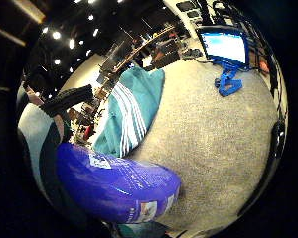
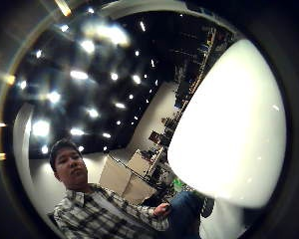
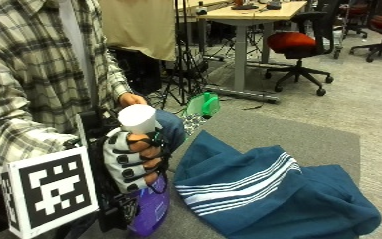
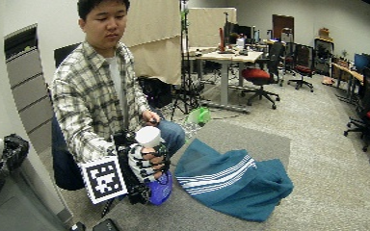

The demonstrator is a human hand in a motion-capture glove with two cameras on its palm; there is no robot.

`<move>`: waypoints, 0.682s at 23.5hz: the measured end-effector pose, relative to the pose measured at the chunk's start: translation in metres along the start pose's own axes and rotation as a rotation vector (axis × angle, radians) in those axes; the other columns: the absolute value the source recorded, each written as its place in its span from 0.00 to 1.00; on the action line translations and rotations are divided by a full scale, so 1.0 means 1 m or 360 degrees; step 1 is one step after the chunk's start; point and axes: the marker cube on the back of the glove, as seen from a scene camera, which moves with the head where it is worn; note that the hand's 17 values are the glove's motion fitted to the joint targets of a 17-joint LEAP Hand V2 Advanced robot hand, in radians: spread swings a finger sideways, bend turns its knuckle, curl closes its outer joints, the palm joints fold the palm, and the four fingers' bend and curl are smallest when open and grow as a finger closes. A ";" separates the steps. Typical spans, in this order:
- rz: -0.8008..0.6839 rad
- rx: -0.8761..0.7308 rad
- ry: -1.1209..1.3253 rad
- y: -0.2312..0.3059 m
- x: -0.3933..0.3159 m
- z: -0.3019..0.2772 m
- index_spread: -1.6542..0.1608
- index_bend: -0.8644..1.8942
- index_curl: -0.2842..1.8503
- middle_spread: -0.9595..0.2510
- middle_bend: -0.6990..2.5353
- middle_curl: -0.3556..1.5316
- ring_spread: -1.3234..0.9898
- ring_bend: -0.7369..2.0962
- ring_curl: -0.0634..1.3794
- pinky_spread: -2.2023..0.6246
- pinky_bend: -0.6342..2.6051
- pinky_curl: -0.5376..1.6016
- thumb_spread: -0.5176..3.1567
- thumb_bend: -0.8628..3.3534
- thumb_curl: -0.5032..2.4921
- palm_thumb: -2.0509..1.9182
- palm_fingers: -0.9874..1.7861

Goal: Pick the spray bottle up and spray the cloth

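A purple plastic spray bottle with a white cap point(image 3: 140, 149) is held upright at the left of the outside view, just beside the folded teal cloth with white stripes point(image 3: 270, 191) that lies on the grey felt-covered table point(image 3: 323, 144). The black-gloved right hand point(image 3: 133, 162) is wrapped round the bottle's upper body, fingers curled across its front just under the cap, the purple base showing below the hand and close above the table. The forearm is seen coming in from the person's plaid sleeve point(image 3: 19, 134), the palm turned toward the cloth. Several risks are judged likely from here: no nozzle or trigger can be made out, so the spray may be aimed away from the cloth or onto the table; with the fingers set round the body and not on a trigger, a regrip may be needed, during which the smooth bottle could slip. Further right, a green-capped clear bottle point(image 3: 201, 107) is seen at the table's far edge.
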 end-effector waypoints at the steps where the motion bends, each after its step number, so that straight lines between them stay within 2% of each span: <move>1: -0.0004 -0.0001 0.0001 0.000 0.000 0.000 0.75 0.41 0.25 0.62 0.38 0.43 0.48 0.49 0.32 0.72 0.39 0.39 0.23 0.20 0.38 0.79 0.79; 9: -0.0095 -0.0032 0.0035 -0.016 -0.032 0.003 0.75 0.39 0.28 0.61 0.37 0.43 0.47 0.48 0.32 0.72 0.38 0.39 0.21 0.20 0.39 0.80 0.80; 16: -0.0266 -0.0060 0.0113 -0.066 -0.086 -0.007 0.75 0.38 0.29 0.61 0.37 0.44 0.47 0.47 0.33 0.72 0.37 0.40 0.21 0.20 0.40 0.80 0.80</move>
